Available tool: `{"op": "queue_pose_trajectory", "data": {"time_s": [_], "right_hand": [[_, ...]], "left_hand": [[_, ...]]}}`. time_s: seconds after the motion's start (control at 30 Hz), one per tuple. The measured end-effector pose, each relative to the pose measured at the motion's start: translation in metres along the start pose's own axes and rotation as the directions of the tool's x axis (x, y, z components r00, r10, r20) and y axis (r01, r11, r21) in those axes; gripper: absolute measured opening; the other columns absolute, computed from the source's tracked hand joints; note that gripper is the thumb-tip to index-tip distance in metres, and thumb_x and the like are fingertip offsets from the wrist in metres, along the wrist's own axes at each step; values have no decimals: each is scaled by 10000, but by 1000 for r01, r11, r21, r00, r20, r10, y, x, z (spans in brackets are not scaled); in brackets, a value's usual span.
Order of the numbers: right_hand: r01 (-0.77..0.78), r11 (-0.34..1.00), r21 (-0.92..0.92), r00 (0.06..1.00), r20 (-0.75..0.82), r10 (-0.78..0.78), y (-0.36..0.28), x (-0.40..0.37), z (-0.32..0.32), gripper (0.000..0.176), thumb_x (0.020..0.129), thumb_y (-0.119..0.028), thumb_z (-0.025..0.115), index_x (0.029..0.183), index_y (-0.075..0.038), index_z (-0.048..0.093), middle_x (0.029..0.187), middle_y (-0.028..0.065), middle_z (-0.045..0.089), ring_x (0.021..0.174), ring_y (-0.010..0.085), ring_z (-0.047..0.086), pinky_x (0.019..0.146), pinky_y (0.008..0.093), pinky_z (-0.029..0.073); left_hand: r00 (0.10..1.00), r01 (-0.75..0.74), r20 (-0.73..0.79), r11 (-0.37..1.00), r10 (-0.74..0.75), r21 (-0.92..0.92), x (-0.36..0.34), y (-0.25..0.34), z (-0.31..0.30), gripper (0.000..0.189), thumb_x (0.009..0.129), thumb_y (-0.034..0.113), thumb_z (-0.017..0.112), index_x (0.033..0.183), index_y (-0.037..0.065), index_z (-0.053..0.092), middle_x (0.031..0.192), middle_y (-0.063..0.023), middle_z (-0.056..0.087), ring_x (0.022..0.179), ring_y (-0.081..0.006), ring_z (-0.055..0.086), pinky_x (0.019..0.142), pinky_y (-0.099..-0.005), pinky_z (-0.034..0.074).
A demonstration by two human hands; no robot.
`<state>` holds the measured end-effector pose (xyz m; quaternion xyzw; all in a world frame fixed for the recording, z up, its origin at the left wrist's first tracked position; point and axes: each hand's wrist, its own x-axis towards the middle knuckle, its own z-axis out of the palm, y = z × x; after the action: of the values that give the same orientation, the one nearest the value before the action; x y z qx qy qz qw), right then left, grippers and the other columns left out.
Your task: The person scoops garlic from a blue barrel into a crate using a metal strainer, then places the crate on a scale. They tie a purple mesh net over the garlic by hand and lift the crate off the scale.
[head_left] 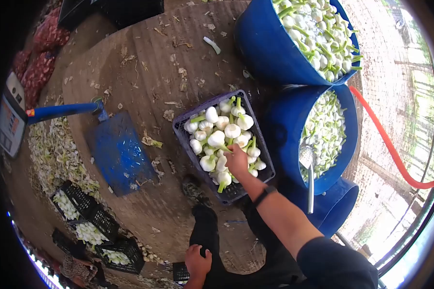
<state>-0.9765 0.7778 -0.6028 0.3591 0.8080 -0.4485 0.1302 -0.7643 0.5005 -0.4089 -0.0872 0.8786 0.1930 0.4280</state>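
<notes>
A purple-grey plastic crate (178, 130) sits on the ground in front of me, full of white garlic bulbs with green stems. My right hand (237, 160) reaches into it, fingers closed round the short stem of a garlic bulb (217, 139). That bulb lies over the others at the crate's middle. My left hand (198, 261) rests by my dark-trousered leg, its fingers curled in with nothing visible in them. A dark band (265, 194) circles my right wrist.
Blue barrels (258, 48) of garlic stand at right; a metal strainer ladle (310, 178) leans in the middle one. A red hose (390, 144) hangs beyond. Left are a blue platform scale (120, 154), black crates (123, 255) of garlic and red mesh sacks (39, 72). Peelings litter the floor.
</notes>
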Motion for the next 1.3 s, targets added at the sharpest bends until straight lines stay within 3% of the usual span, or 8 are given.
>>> {"op": "queue_pose_trajectory", "data": {"time_s": [0.13,0.37,0.43,0.57,0.63,0.77,1.0,1.3], "right_hand": [[43,957,-286,990,143,-2,-3,27,11,198,817,-155,652,958,-30,591,872,213,662,843,411,627,752,485,483],[246,961,-129,959,179,-221,-35,43,27,120,819,-121,607,903,-36,598,857,201,644,799,395,635,700,497,484],[360,814,-457,933,172,-316,-39,48,41,90,816,-77,567,891,-44,607,905,196,619,791,384,641,689,489,500],[309,854,-417,950,184,-254,-42,40,32,167,803,-117,652,957,-64,616,1046,149,580,867,362,626,731,475,515],[576,768,-280,818,193,-542,-18,44,44,200,791,-67,603,989,-49,620,1034,134,598,915,348,618,784,445,516],[493,797,-350,854,369,-367,-14,41,30,298,786,-62,591,1081,-57,630,1006,131,607,955,345,611,814,418,514],[241,943,-230,952,-133,-275,-20,24,-56,357,797,-83,671,1146,-77,597,1144,148,534,937,352,602,792,416,515],[487,873,-12,858,191,-476,4,34,2,265,785,-26,610,1049,-56,609,1016,139,565,907,338,603,768,423,511]], "left_hand": [[1000,8,-19,1000,-8,-11,-1,-10,2,329,756,242,694,994,20,650,1103,-164,620,1052,-359,573,899,-454,483],[1000,-24,-13,1000,24,-18,3,-18,2,329,753,233,703,991,12,646,1060,-182,633,1037,-381,585,898,-458,477],[997,-74,2,997,74,24,2,-19,0,343,763,234,700,1014,10,637,1076,-190,626,1045,-387,579,900,-463,473],[991,-133,15,991,133,-20,55,10,-12,439,810,270,672,1155,13,589,1172,-195,579,1080,-389,554,926,-470,458],[969,-237,-79,969,232,-64,113,59,-31,434,840,210,657,1214,17,548,1210,-201,553,1104,-387,543,942,-465,450],[803,-517,-257,843,538,149,221,127,-31,399,822,133,693,1185,35,560,1203,-166,546,1117,-353,541,918,-456,459],[844,-448,-177,846,507,290,298,164,-6,253,807,131,703,1018,53,589,1040,-111,602,967,-317,580,802,-435,486],[874,-416,-185,889,449,193,294,169,-2,319,792,72,697,1089,20,592,1081,-165,592,1034,-373,545,871,-446,463]]}}
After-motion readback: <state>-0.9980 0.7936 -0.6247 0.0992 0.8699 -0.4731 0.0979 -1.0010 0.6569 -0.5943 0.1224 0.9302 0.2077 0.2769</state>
